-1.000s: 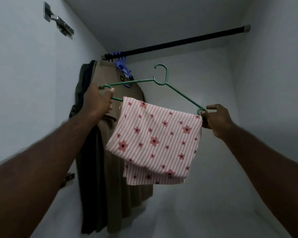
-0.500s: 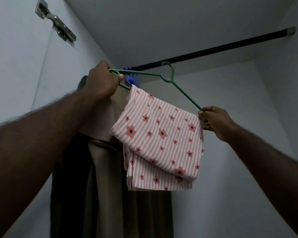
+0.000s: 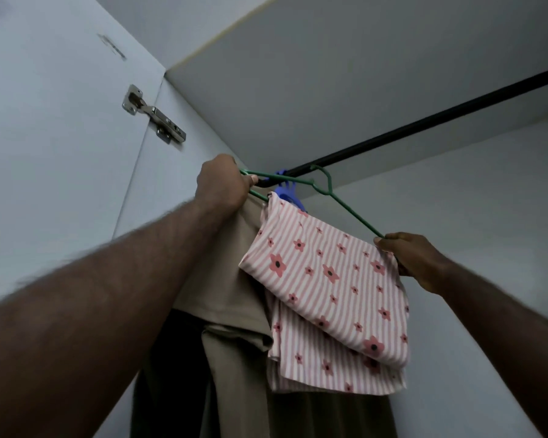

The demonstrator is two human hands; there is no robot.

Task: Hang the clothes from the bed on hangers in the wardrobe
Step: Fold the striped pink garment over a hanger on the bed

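Left hand [image 3: 222,181]: fingers curled tight round the left end of the thin green wire hanger [image 3: 355,214], up by the black wardrobe rod [image 3: 424,121]. Right hand [image 3: 412,260]: thumb and fingers pinch the hanger's right end plus the cloth edge. Folded pink-and-white striped flower-print cloth [image 3: 329,279] is draped over the hanger's bottom bar. Hook sits at rod level; can't tell if it's on. Blue plastic hanger [image 3: 285,191] and beige garment [image 3: 234,279] hang just behind. Metal door hinge [image 3: 154,113] is upper left.
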